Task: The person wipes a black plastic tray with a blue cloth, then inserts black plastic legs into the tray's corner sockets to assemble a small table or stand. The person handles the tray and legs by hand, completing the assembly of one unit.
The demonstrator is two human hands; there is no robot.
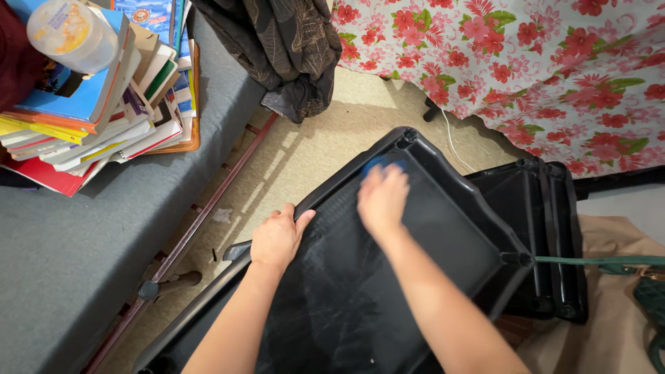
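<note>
a grey mattress (62,277) fills the left side, with a leaning stack of books (97,97) and a pale round container (69,31) on top of it. a red-flowered cloth (526,62) hangs across the upper right, and a dark garment (291,48) droops beside it onto the woven floor mat (305,159).

in the middle lies a large black plastic tray-like piece (388,277), tipped on a slant over the floor mat, its ridged rim towards the mattress. a second black plastic part (547,228) stands just behind its right corner, and a green strap (596,261) runs off to the right over a tan cloth (609,325).

the left hand (277,239) grips the near rim of the black piece, fingers curled over the edge and thumb on the inner side, steadying it. the right hand (382,197) lies flat on the inner surface near the top corner, fingers closed down over a small blue cloth or sponge (377,163) of which only an edge shows; the hand is blurred, as if rubbing.

judging by this, the step in hand is wiping the inside of the black piece, and it looks well short of done: pale dusty streaks cover the lower part of the surface. the next move seems to call for firm strokes down towards those streaks while the left hand holds the rim so the tilted piece does not slide.
</note>
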